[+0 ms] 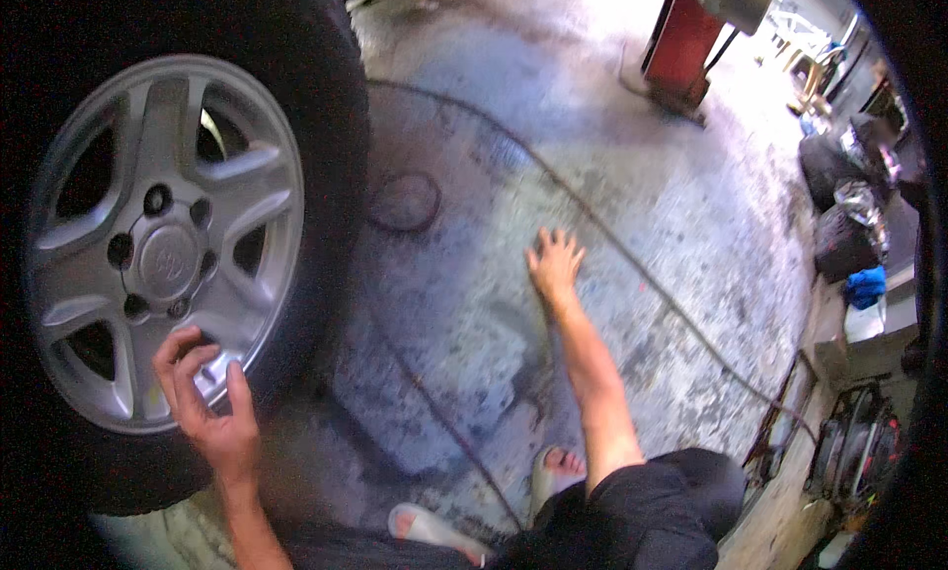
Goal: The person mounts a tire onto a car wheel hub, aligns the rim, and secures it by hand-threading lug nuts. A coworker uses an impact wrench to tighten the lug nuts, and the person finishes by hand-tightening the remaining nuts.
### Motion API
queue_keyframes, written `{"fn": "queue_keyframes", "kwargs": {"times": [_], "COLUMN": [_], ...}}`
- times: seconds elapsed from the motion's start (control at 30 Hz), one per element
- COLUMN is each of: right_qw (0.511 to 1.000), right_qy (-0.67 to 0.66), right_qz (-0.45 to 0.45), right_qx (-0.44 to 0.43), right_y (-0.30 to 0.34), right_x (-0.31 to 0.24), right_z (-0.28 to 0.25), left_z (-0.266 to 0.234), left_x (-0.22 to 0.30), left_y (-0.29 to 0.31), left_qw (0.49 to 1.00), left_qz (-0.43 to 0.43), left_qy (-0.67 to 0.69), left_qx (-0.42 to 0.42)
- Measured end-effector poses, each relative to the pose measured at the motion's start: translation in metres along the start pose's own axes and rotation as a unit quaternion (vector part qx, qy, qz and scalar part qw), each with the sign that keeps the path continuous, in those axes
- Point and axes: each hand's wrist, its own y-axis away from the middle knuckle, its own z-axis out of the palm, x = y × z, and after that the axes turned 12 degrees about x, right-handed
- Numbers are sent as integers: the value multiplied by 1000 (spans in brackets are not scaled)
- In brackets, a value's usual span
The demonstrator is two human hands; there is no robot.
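Left hand (219,422) seems curled, right hand (558,266) splayed.

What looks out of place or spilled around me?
A long, thin, dark hose or cable lies loose across the blotchy grey concrete floor near your bare right hand, a possible trip hazard. Whether the dark patches are spills, I can't tell.

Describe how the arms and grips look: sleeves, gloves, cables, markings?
Left grip and right grip are human hands, five-fingered and ungloved. The left forearm and right forearm show no sleeve, watch or cable. Black cloth borders the right one; whether it is a sleeve is unclear. Small markings are too blurred to tell.
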Motion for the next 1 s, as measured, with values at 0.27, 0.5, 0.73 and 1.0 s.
{"fn": "queue_keyframes", "kwargs": {"times": [0.27,0.5,0.73,1.0], "right_qw": [991,989,989,688], "right_qy": [-8,-44,-45,-530], "right_qz": [-42,-40,-42,488], "right_qx": [130,139,134,88], "right_y": [13,19,25,11], "right_x": [17,25,38,-34], "right_z": [6,6,20,-5], "left_z": [5,-13,-22,6], "left_x": [14,9,19,30], "left_y": [-4,1,-1,28], "left_qw": [1000,1000,999,830], "left_qz": [12,-11,-32,-388], "left_qy": [12,-5,24,398], "left_qx": [-6,-8,6,-53]}}
